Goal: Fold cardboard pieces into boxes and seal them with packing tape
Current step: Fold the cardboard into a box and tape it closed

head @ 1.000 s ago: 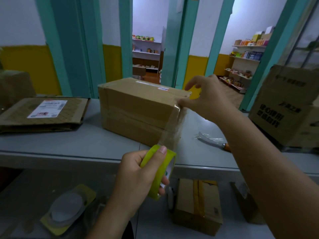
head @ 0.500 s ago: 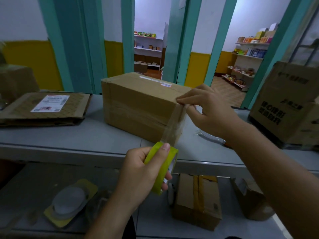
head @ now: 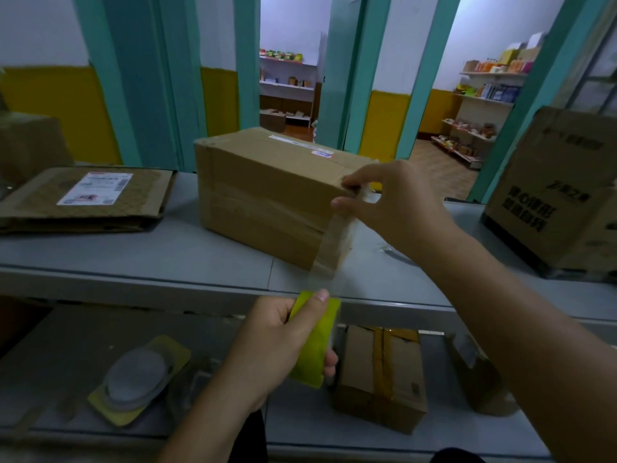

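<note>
A shop's packing counter [head: 133, 259]: stocked goods shelves [head: 480, 95] behind, cardboard parcels [head: 561, 192] about.

The right hand [head: 394, 208] covers the upper near corner of the box [head: 267, 195], so the end of the strip of tape [head: 334, 242] is hidden under its pinching fingers. The strip is clear and smeared, and its edges fade out below the box. The left hand [head: 273, 345] wraps the roll of tape [head: 315, 339], hiding its core and left side. Right of the box, the forearm [head: 484, 295] hides most of a shiny thing [head: 390, 250] on the counter [head: 133, 255]. Further right, a big carton [head: 561, 195] is cut off by the picture's edge, its print blurred. Left of the box, the label [head: 95, 188] on the flat cardboard [head: 147, 195] is too small to read.
</note>
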Motion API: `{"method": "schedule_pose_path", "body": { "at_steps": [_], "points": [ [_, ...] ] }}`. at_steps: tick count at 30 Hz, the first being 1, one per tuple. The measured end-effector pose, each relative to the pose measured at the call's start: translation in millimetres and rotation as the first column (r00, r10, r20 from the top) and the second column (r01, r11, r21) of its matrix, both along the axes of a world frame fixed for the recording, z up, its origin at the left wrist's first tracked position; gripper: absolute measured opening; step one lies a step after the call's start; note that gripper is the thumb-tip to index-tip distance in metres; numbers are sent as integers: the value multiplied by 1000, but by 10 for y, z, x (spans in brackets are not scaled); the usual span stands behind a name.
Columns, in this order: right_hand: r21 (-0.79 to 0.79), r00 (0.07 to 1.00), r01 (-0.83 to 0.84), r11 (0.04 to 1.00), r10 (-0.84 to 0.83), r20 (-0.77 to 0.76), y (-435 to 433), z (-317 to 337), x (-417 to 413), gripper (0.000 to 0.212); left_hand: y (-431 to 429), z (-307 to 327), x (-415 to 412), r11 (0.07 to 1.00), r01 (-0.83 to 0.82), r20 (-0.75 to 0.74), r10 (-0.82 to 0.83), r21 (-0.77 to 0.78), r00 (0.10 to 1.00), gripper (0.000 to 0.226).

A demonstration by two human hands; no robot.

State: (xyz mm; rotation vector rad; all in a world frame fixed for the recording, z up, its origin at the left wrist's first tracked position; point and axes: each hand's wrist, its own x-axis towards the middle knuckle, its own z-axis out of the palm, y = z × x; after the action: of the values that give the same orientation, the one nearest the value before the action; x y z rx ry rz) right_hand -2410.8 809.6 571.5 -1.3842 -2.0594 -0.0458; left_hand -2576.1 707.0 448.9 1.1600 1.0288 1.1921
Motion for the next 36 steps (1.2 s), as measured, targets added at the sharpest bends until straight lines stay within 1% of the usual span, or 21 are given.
{"method": "schedule_pose_path", "body": {
  "at_steps": [2, 5, 6, 7, 9, 10, 12, 14, 16, 18, 21, 24, 26, 28, 31, 36],
  "points": [
    [10, 1000, -1, 1000, 1, -19, -2, -37, 0, 40, 6, -28, -27, 1000, -18, -11, 18, -24, 1000, 62],
    [26, 1000, 5, 1000, -4, -24, 5, -78, -6, 36, -13, -85, -87, 999, -34, -34, 35, 34, 999, 79],
    [26, 1000, 3, 1000, -3, -24, 7, -85, -9, 35, -50, -112, -101, 999, -17, -7, 17, 49, 1000, 76],
    [25, 1000, 1, 1000, 0, -23, 8, -90, -12, 35, -97, -141, -106, 998, -1, 33, -1, 60, 999, 68],
    [30, 1000, -5, 1000, 5, -17, 12, -90, -10, 35, -182, -194, -111, 997, -21, 82, 15, 78, 997, 52],
    [32, 1000, -7, 999, 7, -19, 13, -87, -9, 35, -206, -222, -110, 996, -51, 74, 45, 79, 996, 51],
    [26, 999, -9, 1000, 10, -31, 10, -83, -11, 34, -190, -303, -98, 994, -73, 4, 73, 81, 997, 59],
    [17, 999, -9, 1000, 9, -43, -1, -84, -22, 33, -160, -359, -69, 998, -62, -85, 64, 25, 994, 67],
    [11, 998, -6, 1000, 7, -57, -19, -92, -35, 32, -151, -412, -47, 993, -108, -137, 102, -38, 985, 63],
    [3, 997, -4, 1000, 4, -74, -32, -105, -37, 31, -140, -431, -30, 989, -139, -166, 130, -44, 978, 59],
    [-12, 997, -10, 1000, 9, -83, -36, -111, -27, 32, -127, -429, -3, 993, -108, -200, 97, -42, 975, 68],
    [-14, 997, -9, 1000, 8, -76, -30, -100, -25, 33, -140, -438, 49, 997, -49, -184, 37, -59, 982, 75],
    [-11, 996, -9, 1000, 8, -87, -15, -109, -23, 32, -154, -437, 78, 996, -7, -122, -4, -91, 993, 71],
    [2, 995, -12, 1000, 12, -97, -5, -134, -17, 32, -155, -441, 80, 995, 5, -96, -15, -99, 995, 64],
    [57, 997, -26, 998, 30, -66, 17, -200, 12, 34, -129, -458, 71, 994, -13, -126, -1, -106, 992, 60],
    [35, 998, -50, 998, 52, -39, 44, -221, 78, 42, -99, -474, 55, 995, -30, -173, 14, -92, 985, 61]
  ]
}}
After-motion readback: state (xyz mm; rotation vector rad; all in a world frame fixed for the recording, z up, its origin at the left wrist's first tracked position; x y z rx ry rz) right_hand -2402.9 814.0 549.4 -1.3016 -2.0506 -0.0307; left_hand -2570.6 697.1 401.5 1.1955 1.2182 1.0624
